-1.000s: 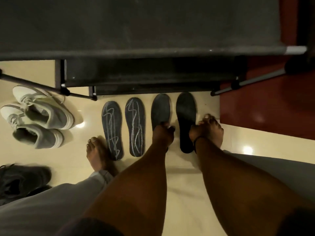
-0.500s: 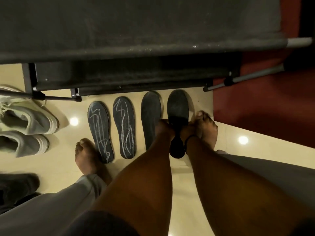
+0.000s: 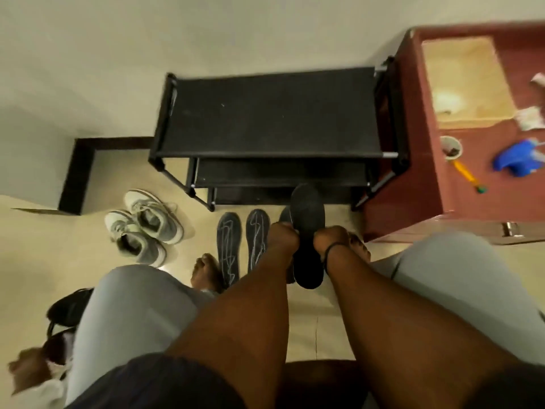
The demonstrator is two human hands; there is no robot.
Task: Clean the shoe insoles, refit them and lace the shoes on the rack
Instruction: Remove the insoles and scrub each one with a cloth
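Head view: black insole (image 3: 306, 231) lifted above the floor before the rack (image 3: 265, 128), left hand (image 3: 283, 235) and right hand (image 3: 327, 239) each gripping an edge — best kept flat and taut for wiping, clear of the chalk-marked insoles (image 3: 241, 246).

Cream tiled floor (image 3: 59, 255), pale wall (image 3: 206, 31), maroon cabinet (image 3: 413, 160) at right.
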